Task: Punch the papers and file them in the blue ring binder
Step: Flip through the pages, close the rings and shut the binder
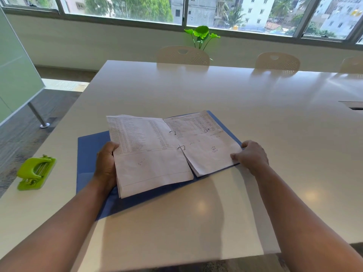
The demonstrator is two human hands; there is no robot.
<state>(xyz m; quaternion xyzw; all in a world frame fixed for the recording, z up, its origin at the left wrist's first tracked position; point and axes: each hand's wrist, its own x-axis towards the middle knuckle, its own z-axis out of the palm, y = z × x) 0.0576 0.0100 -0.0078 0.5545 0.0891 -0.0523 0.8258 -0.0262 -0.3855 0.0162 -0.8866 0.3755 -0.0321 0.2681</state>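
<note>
Near the desk's (235,91) left front corner, our blue ring binder (88,154) lies open. Our left hand (106,163) grips the papers (151,154); our right hand (251,155) maybe pinches others. Pulling could rip holes at the 2 rings (181,147).

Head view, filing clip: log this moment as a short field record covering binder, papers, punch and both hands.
binder: blue ring binder lying open on the white table
papers: sheets threaded on both metal rings, spread to either side
punch: green hole punch on the table, left of the binder, untouched
left hand: left hand grips the left stack's edge
right hand: right hand holds the right stack's outer edge
</note>
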